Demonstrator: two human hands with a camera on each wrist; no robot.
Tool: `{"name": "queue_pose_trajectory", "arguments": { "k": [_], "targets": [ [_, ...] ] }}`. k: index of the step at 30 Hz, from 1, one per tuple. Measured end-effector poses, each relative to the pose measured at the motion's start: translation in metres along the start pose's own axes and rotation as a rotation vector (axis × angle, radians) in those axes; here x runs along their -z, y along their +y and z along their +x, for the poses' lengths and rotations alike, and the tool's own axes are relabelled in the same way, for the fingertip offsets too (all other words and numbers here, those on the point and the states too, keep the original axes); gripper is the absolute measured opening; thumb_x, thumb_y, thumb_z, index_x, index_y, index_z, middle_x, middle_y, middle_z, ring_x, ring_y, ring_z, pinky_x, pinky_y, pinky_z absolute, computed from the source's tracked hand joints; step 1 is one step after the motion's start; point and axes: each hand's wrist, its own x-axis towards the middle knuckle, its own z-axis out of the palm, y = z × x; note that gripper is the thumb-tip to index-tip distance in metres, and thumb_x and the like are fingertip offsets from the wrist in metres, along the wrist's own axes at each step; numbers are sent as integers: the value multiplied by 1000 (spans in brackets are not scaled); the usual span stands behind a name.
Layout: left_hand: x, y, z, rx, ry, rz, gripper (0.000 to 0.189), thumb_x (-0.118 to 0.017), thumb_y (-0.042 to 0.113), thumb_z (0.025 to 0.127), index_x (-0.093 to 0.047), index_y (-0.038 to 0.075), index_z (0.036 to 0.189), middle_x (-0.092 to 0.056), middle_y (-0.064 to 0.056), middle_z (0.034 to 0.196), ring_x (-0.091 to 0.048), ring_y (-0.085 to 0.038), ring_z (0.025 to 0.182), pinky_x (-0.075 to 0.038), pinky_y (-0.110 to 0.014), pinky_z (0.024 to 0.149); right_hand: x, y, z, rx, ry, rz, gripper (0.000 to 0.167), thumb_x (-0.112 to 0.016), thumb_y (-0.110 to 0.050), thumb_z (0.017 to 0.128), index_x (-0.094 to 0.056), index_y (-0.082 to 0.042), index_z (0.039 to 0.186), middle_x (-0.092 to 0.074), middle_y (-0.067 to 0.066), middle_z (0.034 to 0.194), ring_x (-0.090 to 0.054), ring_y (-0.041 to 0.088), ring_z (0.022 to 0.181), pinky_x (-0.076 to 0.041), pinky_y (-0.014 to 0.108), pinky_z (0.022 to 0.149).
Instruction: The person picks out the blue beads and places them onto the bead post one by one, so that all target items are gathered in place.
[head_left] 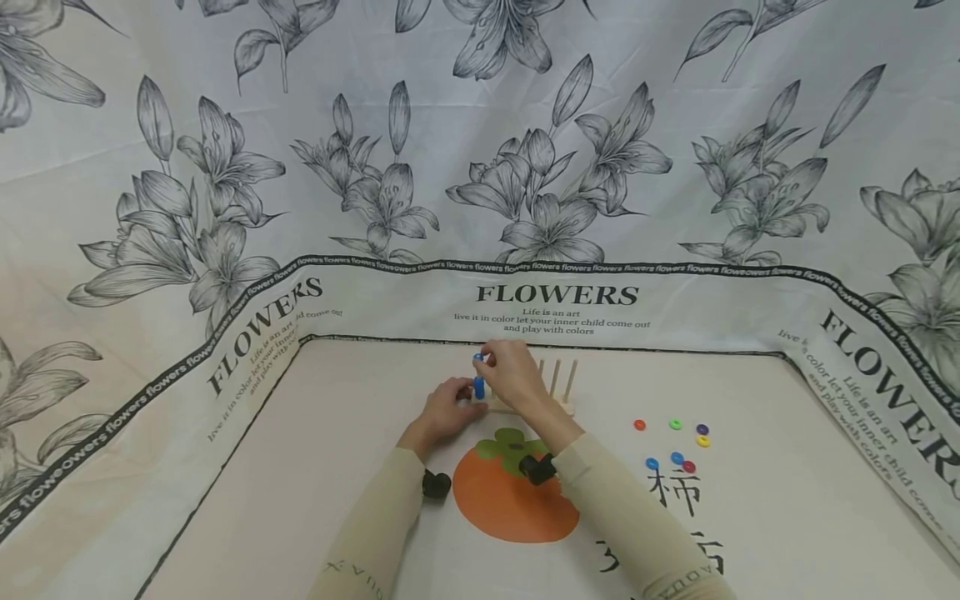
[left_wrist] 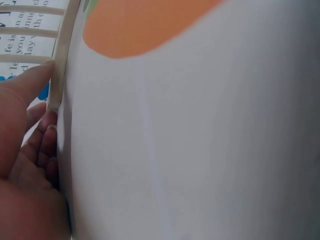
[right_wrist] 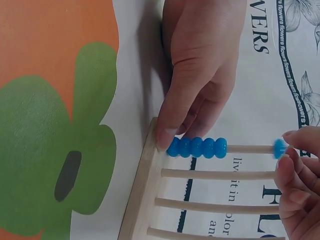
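A wooden peg stand (right_wrist: 136,197) has upright pegs rising from a flat base. At its left end, my left hand (head_left: 446,408) holds the base, thumb (left_wrist: 35,82) on the wood and the other fingers at the end and underside. Several blue beads (right_wrist: 197,147) are stacked at the bottom of the leftmost peg. My right hand (head_left: 513,375) pinches another blue bead (right_wrist: 279,149) between thumb and fingertips at the top of that same peg. The neighbouring pegs (right_wrist: 220,175) that show carry no beads. In the head view my right hand hides part of the stand.
Loose ring beads in red, green, purple, yellow and blue lie to the right, among them a green bead (head_left: 676,425) and a red bead (head_left: 640,425). A printed orange persimmon (head_left: 510,508) marks the tablecloth before the stand. Flower-patterned cloth (head_left: 555,300) walls the back and sides.
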Motion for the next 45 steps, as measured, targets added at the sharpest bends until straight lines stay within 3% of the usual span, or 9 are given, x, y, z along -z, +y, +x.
{"name": "queue_pose_trajectory", "arguments": {
  "k": [3,10,17,24,34,45],
  "targets": [
    [0,3,-2,6,-1,1,52,-74,30,94,-61,6,138,-63,-14,124,-58,-33,120,-45,-52,106,4,2,-4,1,-2,-7,23,-72,-19,95,-76,-1,109,-77,11,89,-72,18,75,-59,32,66],
    [0,3,-3,13,-4,-8,54,-73,31,94,-59,6,140,-63,-14,126,-56,-35,125,-43,-52,110,24,9,-16,92,31,-17,17,-70,-20,97,-76,-6,103,-74,4,81,-66,16,70,-56,34,64],
    [0,0,-1,18,0,-6,55,-72,31,95,-57,6,141,-64,-13,127,-56,-34,125,-42,-51,111,46,13,-32,136,-2,-44,17,-72,-22,97,-76,-7,104,-69,-2,82,-60,10,70,-52,30,64],
    [0,-2,-1,7,1,2,54,-73,30,95,-58,5,140,-64,-13,124,-58,-33,122,-44,-50,109,71,21,-49,160,-32,10,15,-74,-18,95,-76,-6,104,-69,-2,84,-61,11,72,-53,30,66],
    [1,2,-2,11,-1,-8,54,-73,28,95,-57,4,140,-64,-12,123,-57,-32,123,-43,-49,110,105,57,-77,184,-82,-11,14,-76,-12,92,-75,-7,106,-72,2,99,-61,10,82,-52,30,69],
    [0,1,-2,43,-11,-9,55,-73,30,95,-56,5,142,-63,-11,124,-56,-31,123,-43,-49,110,141,103,-114,118,-115,-42,18,-77,-15,92,-73,-9,109,-71,3,101,-62,18,88,-54,41,75]
  ]
}}
